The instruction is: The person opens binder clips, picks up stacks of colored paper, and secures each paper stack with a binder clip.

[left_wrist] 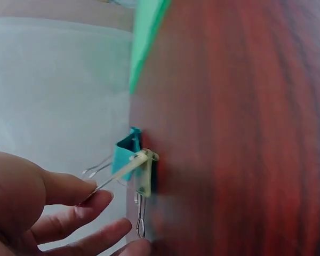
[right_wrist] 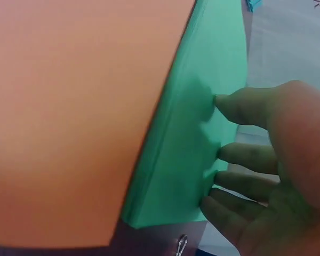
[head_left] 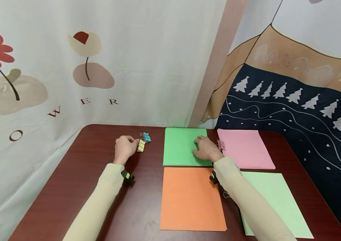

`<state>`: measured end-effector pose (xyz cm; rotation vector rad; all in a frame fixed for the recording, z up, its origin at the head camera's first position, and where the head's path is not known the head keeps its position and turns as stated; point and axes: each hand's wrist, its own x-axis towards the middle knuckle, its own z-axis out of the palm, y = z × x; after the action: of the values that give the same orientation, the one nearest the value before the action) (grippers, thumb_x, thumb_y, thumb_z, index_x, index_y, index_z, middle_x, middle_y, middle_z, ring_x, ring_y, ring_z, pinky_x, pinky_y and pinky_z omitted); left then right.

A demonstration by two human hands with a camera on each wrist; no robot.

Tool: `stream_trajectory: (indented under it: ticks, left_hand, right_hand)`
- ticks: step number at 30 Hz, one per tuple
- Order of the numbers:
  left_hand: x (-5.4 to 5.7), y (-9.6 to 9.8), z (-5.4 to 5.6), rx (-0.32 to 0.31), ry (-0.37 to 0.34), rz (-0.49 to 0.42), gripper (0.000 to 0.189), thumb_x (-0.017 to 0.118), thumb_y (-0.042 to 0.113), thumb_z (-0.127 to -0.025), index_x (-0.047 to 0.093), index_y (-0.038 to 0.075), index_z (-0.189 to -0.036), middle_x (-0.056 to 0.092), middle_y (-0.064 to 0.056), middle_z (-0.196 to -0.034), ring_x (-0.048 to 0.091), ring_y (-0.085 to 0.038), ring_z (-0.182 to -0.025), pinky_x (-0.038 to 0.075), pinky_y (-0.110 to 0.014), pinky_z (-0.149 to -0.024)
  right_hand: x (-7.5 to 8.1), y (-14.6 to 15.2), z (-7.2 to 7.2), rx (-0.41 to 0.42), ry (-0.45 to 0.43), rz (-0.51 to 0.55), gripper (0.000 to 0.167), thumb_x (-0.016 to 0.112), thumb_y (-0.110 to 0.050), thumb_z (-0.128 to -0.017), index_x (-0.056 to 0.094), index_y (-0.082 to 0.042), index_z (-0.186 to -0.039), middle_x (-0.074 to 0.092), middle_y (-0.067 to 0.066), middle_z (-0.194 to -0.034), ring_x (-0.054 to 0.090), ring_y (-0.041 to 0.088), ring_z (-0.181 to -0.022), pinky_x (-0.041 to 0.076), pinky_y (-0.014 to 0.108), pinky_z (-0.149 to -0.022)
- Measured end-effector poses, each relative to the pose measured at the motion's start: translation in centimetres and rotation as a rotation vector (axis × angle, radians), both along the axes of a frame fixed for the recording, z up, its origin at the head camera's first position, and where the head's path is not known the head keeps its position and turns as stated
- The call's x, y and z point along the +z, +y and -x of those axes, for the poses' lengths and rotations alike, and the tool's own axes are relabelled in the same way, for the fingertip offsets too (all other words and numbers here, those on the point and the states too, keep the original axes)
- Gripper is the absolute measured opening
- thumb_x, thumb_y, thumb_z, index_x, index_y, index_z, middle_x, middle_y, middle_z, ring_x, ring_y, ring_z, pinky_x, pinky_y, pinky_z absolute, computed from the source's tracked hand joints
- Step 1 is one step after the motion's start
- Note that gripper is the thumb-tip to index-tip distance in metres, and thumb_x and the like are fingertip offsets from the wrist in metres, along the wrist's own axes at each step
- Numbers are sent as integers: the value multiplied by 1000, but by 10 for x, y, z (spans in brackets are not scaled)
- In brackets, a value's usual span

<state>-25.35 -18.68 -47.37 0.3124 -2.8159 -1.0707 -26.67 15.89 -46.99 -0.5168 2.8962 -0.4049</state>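
Observation:
My left hand (head_left: 124, 149) pinches a wire handle of a yellow binder clip (head_left: 141, 146) between thumb and forefinger. In the left wrist view the yellow clip's body touches or nearly touches the tabletop. Right behind it lies a blue binder clip (head_left: 147, 137). My right hand (head_left: 206, 149) rests its fingertips on a stack of bright green paper (head_left: 179, 147), near the right side of the stack. The right wrist view has the thumb and fingers spread over the green sheets (right_wrist: 181, 160), with nothing gripped.
Pink paper (head_left: 246, 147) with a pink binder clip (head_left: 221, 145) on its left edge lies right of the green stack. Orange paper (head_left: 191, 201) is in front. Light green paper (head_left: 276, 201) lies front right, and a wire clip handle (head_left: 226, 194) shows beside my right sleeve.

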Motion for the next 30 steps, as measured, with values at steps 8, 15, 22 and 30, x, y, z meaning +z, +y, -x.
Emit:
stream_trajectory:
  ticks: [8,15,22,30]
  left_hand:
    - [11,-3,-6,-14,-43,-109,33,62,37,-102,76,8,-94,71,-7,-78,61,-25,-71,46,-31,-58]
    - [11,-7,-9,-25,-134,-372,35,65,32,-101,65,0,-115,69,-22,-109,75,-26,-86,66,-37,-77]
    - [9,-12,-7,-32,-240,-674,72,71,17,-97,34,-9,-153,50,-28,-148,71,-15,-97,64,-31,-85]
    - [7,-8,-9,-104,-244,-763,51,69,11,-97,48,-10,-139,58,-17,-126,69,-11,-97,62,-29,-92]
  right_hand:
    - [1,-6,1,-62,32,-23,48,65,-32,-99,63,-2,-136,51,19,-149,51,39,-137,48,52,-112]
    - [-1,-6,1,-73,33,-16,47,66,-33,-99,65,-2,-135,53,19,-147,52,38,-135,50,52,-110]
    - [-3,-5,0,-81,39,4,47,67,-33,-98,65,-3,-134,54,19,-146,53,38,-134,50,51,-110]
    - [-3,-5,0,-89,43,13,48,68,-34,-98,65,-3,-134,55,19,-146,54,37,-134,50,51,-110]
